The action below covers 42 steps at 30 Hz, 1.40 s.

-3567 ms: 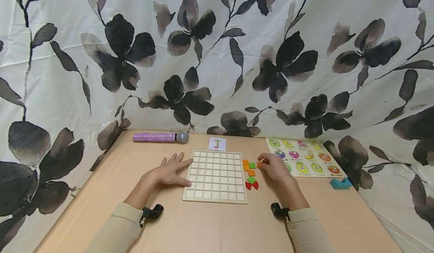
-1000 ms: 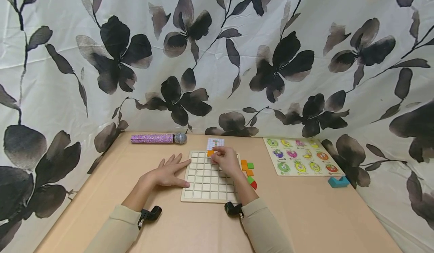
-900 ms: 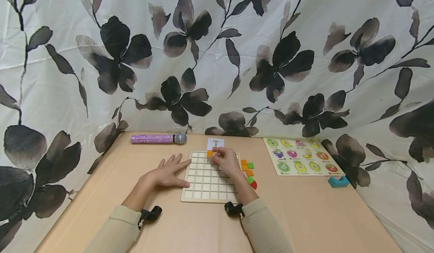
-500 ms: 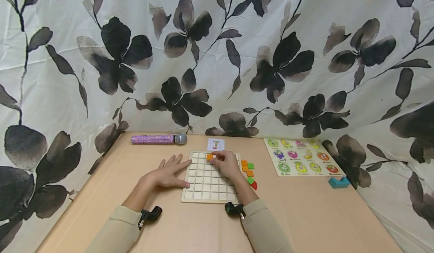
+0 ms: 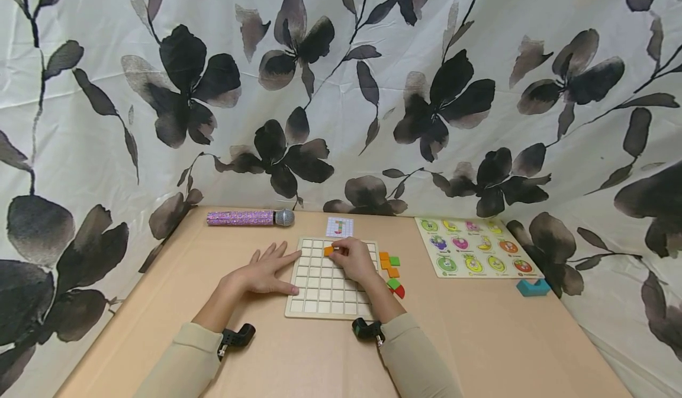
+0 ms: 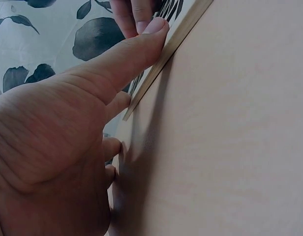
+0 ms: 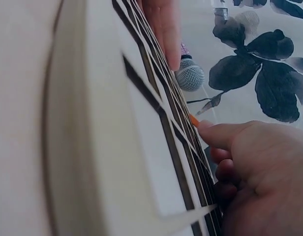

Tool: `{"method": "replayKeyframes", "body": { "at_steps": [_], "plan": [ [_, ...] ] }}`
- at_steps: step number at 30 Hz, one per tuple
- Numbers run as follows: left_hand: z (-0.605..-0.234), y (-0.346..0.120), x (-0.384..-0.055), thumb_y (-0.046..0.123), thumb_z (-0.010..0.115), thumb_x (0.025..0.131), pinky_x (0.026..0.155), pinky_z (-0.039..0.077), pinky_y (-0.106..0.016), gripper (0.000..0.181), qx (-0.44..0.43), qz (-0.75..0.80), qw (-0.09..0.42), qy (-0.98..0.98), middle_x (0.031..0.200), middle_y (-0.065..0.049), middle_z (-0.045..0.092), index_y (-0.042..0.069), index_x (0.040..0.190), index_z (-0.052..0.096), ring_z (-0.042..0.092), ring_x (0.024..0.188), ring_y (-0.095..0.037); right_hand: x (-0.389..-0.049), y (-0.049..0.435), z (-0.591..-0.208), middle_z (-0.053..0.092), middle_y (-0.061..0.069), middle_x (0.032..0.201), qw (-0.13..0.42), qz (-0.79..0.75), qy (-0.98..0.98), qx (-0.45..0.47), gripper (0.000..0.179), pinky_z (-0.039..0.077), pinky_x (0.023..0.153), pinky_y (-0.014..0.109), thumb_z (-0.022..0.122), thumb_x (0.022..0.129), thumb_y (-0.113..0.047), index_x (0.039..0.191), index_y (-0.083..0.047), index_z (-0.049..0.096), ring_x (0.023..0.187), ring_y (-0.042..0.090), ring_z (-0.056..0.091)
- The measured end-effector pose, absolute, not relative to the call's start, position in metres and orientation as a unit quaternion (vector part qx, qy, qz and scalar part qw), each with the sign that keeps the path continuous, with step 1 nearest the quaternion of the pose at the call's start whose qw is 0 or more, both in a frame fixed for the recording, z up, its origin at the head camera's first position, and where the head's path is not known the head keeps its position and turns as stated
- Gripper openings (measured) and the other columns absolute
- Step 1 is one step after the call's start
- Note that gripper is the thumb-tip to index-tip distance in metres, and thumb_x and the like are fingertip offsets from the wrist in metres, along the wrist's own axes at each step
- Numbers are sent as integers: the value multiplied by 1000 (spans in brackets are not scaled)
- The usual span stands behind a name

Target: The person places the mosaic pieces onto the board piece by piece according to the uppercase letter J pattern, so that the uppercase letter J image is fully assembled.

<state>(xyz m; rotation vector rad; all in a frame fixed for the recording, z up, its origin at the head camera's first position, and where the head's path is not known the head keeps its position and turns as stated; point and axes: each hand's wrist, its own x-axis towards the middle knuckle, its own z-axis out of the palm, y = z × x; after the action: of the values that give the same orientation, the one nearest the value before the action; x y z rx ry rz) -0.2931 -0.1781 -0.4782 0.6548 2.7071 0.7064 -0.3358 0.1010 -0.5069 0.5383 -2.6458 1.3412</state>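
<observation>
A pale board with a square grid point(image 5: 318, 294) lies in front of me. My left hand point(image 5: 264, 272) has its fingers spread, and its thumb and index fingertips touch the board's left edge. Over the upper rows of the grid, my right hand point(image 5: 356, 262) pinches a small orange tile point(image 5: 328, 251) between thumb and fingers. In the right wrist view that orange tile point(image 7: 193, 120) shows only as a sliver at the thumb tip. Beside the board's right edge lie orange tiles point(image 5: 385, 260), green tiles point(image 5: 394, 261) and a red rounded piece point(image 5: 399, 291), partly near the right forearm.
Behind the board lies a small card with a printed grid pattern point(image 5: 339, 227). A glittery purple microphone point(image 5: 245, 218) lies at the back left. A fruit picture sheet point(image 5: 474, 250) and a blue block point(image 5: 533, 288) are on the right. A floral curtain hangs behind the table.
My right hand has moved left from the loose tiles to the board with an orange tile. Over the last second the tile has shifted slightly nearer to me. The left hand stays put.
</observation>
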Motion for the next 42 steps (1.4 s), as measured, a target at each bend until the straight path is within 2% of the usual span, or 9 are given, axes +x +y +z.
{"method": "replayKeyframes", "body": {
  "at_steps": [20,33,42],
  "plan": [
    [-476,-179,-293,60,77,86,122,-5,-75,99,224,245,135,934,172,-28,6,21,165,33,-2,159,-52,-333,95,-503,68,5,92,56,408,-896,163,25,50,72,27,75,95,-10,118,-2,77,81,16,56],
    [-478,-179,-293,60,77,86,122,-5,-76,99,223,242,138,934,173,-28,6,21,165,33,-1,159,-52,-332,93,-501,65,4,88,51,398,-901,163,25,49,73,28,74,96,-11,119,-1,76,80,16,54],
    [-477,-179,-293,60,77,86,122,-5,-76,99,226,244,136,933,172,-28,6,21,165,33,-2,159,-52,-330,94,-499,66,5,92,41,410,-898,156,26,49,72,28,74,96,-11,119,0,76,82,17,55]
  ]
}}
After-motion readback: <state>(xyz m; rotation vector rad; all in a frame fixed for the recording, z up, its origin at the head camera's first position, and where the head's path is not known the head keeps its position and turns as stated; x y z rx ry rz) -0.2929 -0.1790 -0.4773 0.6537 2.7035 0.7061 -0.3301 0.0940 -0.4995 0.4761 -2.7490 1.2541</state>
